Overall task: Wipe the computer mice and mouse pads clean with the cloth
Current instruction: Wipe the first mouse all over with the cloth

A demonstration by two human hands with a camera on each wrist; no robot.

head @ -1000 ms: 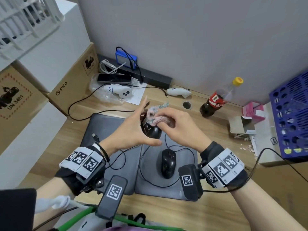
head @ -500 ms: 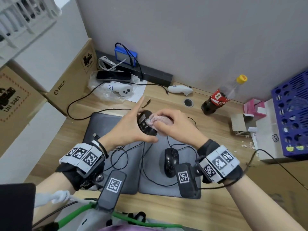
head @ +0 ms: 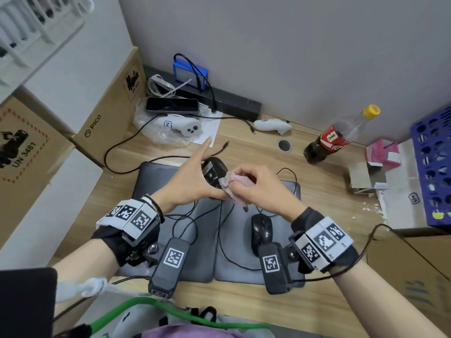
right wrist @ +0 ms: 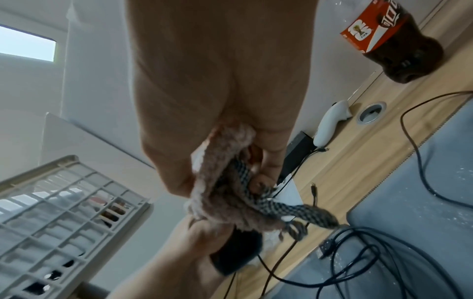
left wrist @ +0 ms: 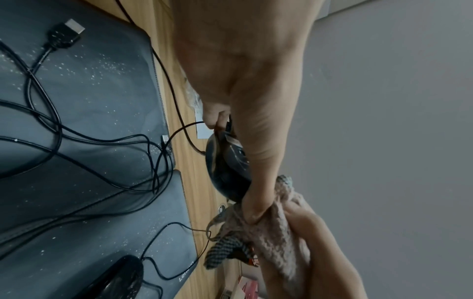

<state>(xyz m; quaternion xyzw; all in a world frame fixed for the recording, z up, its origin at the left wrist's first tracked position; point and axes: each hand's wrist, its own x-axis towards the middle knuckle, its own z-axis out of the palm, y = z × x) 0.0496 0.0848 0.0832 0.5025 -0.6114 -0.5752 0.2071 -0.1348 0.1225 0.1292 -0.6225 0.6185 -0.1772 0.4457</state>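
My left hand (head: 192, 178) holds a black wired mouse (head: 214, 172) in the air above the pads, underside turned up, thumb along its near edge and index finger stretched out. My right hand (head: 253, 185) grips a bunched pink cloth (head: 233, 185) and presses it against that mouse. In the left wrist view the mouse (left wrist: 226, 168) sits under my thumb with the cloth (left wrist: 276, 226) right beside it. The right wrist view has the cloth (right wrist: 230, 190) wadded in my fingers. A second black mouse (head: 262, 229) lies on the right grey pad (head: 244, 272). The left pad (head: 156, 176) carries loose cables.
A cola bottle (head: 329, 141) lies on the desk at right, near a pink box (head: 383, 153) and a blue crate (head: 433, 172). White controllers (head: 183, 125), a phone (head: 172, 104) and cardboard boxes (head: 107, 113) fill the back left. White crumbs speckle both pads.
The mouse has been turned in my left hand so its underside label shows more. My right hand has slid the cloth down toward the mouse's near right side.
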